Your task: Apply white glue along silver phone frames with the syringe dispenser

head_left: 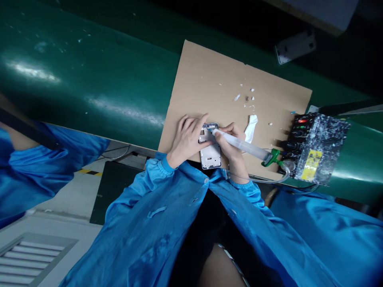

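Note:
A pale metal phone frame (210,154) lies near the front edge of the cardboard sheet, its length pointing toward my body. My left hand (189,137) steadies it from the left, with the thumb across its middle and the index finger by its upper left corner. Pinched in my right hand (229,143) is a translucent glue syringe (247,147). The syringe slants down to the left, and its blue tip is at the frame's upper end. A green cap (271,158) closes the rear of the syringe, with a clear hose running from it.
Under the work is a cardboard sheet (206,75) on a green table (119,79). A stained dispenser box (317,147) stands at right. Crumpled white tissue (251,127) and white scraps lie beyond my right hand. Another phone frame (295,46) is at far right. A blue-sleeved person (38,167) is at left.

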Demonstrator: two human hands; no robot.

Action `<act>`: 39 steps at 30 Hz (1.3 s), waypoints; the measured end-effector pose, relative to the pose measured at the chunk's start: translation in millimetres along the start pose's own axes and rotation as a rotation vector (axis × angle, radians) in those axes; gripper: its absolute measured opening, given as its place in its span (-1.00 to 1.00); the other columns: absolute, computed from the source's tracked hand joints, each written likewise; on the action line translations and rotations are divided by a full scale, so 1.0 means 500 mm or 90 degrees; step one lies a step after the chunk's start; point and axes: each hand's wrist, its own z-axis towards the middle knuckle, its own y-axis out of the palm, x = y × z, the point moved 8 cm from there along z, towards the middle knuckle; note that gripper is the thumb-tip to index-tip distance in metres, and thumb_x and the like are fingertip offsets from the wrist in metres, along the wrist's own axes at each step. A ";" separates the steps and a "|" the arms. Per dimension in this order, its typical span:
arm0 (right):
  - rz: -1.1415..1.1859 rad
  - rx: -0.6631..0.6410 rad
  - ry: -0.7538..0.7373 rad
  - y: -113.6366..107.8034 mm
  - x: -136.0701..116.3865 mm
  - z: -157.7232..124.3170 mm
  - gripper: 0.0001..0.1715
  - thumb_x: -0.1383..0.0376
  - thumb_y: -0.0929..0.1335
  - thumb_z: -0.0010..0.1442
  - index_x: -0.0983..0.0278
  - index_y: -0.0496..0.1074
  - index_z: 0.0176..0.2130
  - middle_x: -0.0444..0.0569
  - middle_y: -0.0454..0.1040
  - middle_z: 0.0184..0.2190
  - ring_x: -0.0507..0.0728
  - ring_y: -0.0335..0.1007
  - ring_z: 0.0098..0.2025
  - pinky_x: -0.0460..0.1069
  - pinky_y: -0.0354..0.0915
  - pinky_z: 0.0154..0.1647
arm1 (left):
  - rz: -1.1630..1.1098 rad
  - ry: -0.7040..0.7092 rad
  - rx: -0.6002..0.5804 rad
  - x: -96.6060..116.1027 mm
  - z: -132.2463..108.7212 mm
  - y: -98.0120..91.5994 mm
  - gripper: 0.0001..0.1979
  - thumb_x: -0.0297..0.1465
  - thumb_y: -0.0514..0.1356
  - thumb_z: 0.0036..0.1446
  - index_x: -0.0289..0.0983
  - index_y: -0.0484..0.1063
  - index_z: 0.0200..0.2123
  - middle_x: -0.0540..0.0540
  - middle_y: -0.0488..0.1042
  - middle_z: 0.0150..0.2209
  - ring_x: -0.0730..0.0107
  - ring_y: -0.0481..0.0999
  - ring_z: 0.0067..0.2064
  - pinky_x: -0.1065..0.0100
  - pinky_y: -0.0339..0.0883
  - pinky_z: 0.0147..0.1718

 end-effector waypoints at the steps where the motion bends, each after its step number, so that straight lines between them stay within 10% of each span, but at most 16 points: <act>1: 0.003 0.000 -0.001 0.000 0.000 0.000 -0.50 -0.13 0.62 0.38 0.15 0.50 -0.23 -0.12 0.65 -0.32 0.10 0.58 -0.32 0.05 0.47 -0.32 | 0.000 0.001 -0.001 0.000 0.000 0.000 -0.02 -0.01 0.49 0.44 -0.22 0.18 0.69 -0.21 0.65 0.39 -0.07 0.54 0.42 -0.15 0.09 0.69; 39: 0.006 -0.006 -0.006 0.000 -0.001 -0.002 -0.56 -0.08 0.62 0.40 0.14 0.52 -0.20 -0.13 0.69 -0.26 0.10 0.60 -0.28 0.06 0.46 -0.29 | 0.005 0.022 0.000 0.011 0.001 -0.008 -0.13 -0.02 0.38 0.55 -0.29 0.20 0.68 -0.24 0.62 0.41 -0.05 0.54 0.42 -0.12 0.06 0.70</act>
